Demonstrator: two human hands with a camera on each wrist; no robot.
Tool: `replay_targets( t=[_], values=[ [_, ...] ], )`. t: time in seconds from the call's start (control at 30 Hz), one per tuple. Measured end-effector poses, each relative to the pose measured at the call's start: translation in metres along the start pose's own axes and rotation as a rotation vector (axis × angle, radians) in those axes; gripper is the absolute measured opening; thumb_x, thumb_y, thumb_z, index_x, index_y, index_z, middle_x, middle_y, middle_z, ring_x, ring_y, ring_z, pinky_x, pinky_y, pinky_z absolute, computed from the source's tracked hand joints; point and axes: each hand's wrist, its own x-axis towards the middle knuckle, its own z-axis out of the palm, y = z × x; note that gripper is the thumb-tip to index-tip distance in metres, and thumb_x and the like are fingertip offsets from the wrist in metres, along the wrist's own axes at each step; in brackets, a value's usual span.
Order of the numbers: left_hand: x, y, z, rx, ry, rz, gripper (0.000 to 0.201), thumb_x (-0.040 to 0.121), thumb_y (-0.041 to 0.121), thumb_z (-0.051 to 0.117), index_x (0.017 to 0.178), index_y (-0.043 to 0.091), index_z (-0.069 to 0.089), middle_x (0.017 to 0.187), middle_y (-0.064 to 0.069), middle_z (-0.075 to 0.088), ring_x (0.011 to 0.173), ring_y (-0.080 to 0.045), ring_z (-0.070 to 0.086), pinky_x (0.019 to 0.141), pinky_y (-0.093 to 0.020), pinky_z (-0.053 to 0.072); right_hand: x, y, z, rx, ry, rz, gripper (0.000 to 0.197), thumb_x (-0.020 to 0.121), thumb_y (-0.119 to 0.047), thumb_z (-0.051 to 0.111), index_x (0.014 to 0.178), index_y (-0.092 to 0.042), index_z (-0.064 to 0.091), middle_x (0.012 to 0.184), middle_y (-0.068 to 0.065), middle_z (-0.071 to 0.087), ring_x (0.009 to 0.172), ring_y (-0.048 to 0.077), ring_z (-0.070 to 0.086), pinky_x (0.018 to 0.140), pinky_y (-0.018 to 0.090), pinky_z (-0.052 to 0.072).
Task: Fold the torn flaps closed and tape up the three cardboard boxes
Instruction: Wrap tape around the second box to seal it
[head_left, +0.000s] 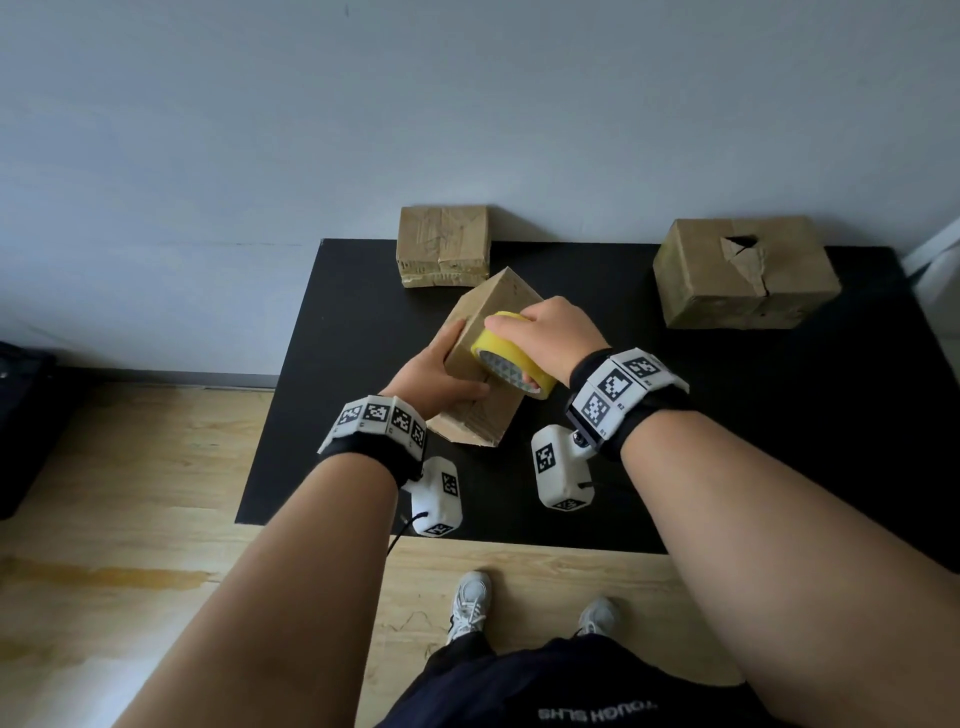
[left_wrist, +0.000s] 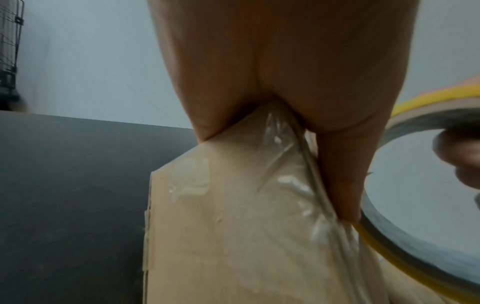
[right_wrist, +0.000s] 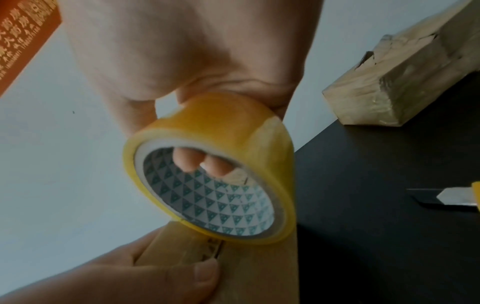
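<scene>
A long cardboard box (head_left: 480, 410) lies slantwise at the middle of the black table (head_left: 727, 441). My left hand (head_left: 441, 370) grips it, thumb (left_wrist: 342, 174) pressed on the top seam beside wrinkled clear tape, fingers down its left side. My right hand (head_left: 543, 332) holds a yellow tape roll (head_left: 511, 361) against the box top, with fingers (right_wrist: 200, 162) hooked through the core. The roll (right_wrist: 221, 144) touches the box (right_wrist: 259, 267) just beyond my left thumb (right_wrist: 197, 277). A second box (head_left: 443, 244) stands at the back edge. A third box (head_left: 743, 270), its top torn open, sits at the back right.
A utility knife (right_wrist: 451, 199) with its blade out lies on the table to the right of the roll. The table stands against a pale wall, with wood floor (head_left: 130, 493) to its left and front. A dark object (head_left: 21, 415) sits on the floor far left.
</scene>
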Motion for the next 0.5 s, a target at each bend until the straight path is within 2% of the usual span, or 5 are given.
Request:
replay_targets(
  t=[0.1,0.2,0.33,0.4,0.5],
  values=[
    [0.002,0.000,0.002,-0.027,0.006,-0.003,0.097,0.074,0.013,0.080,0.148,0.045,0.027,0.129,0.004,0.058,0.113,-0.017,0.058,0.101,-0.037,0.048,0.001,0.016,-0.003,-0.152,-0.024,0.075,0.044,0.081,-0.055,0.060,0.070,-0.013,0.065,0.066,0.005,0.066,0.068,0.026,0.067,0.064,0.034,0.054],
    [0.003,0.001,-0.001,-0.035,-0.013,-0.023,0.097,0.076,0.012,0.079,0.149,0.046,0.025,0.126,0.004,0.060,0.112,-0.016,0.059,0.101,-0.036,0.047,-0.003,0.043,-0.003,-0.258,-0.107,0.228,0.050,0.080,-0.066,0.062,0.081,-0.016,0.063,0.081,0.003,0.067,0.074,0.022,0.065,0.067,0.031,0.049],
    [0.004,0.001,-0.003,-0.047,-0.013,-0.030,0.096,0.077,0.010,0.078,0.149,0.047,0.026,0.123,0.006,0.061,0.109,-0.013,0.060,0.098,-0.033,0.048,-0.007,0.058,0.000,-0.160,-0.104,0.223,0.058,0.081,-0.071,0.057,0.068,-0.014,0.064,0.071,0.002,0.066,0.067,0.020,0.065,0.064,0.031,0.049],
    [0.004,0.001,-0.007,-0.069,-0.006,-0.049,0.093,0.079,0.008,0.076,0.148,0.045,0.026,0.117,0.011,0.060,0.103,-0.007,0.059,0.088,-0.023,0.048,-0.010,0.058,-0.003,-0.085,-0.085,0.178,0.058,0.083,-0.066,0.058,0.059,-0.013,0.060,0.063,0.003,0.062,0.065,0.021,0.063,0.067,0.034,0.048],
    [0.004,0.003,-0.012,-0.075,0.001,-0.053,0.091,0.081,0.006,0.074,0.148,0.044,0.026,0.107,0.019,0.057,0.092,0.003,0.055,0.070,-0.011,0.041,-0.011,0.063,-0.006,-0.009,-0.037,0.136,0.061,0.084,-0.062,0.061,0.071,-0.003,0.069,0.072,0.013,0.067,0.074,0.028,0.067,0.075,0.041,0.053]
  ],
)
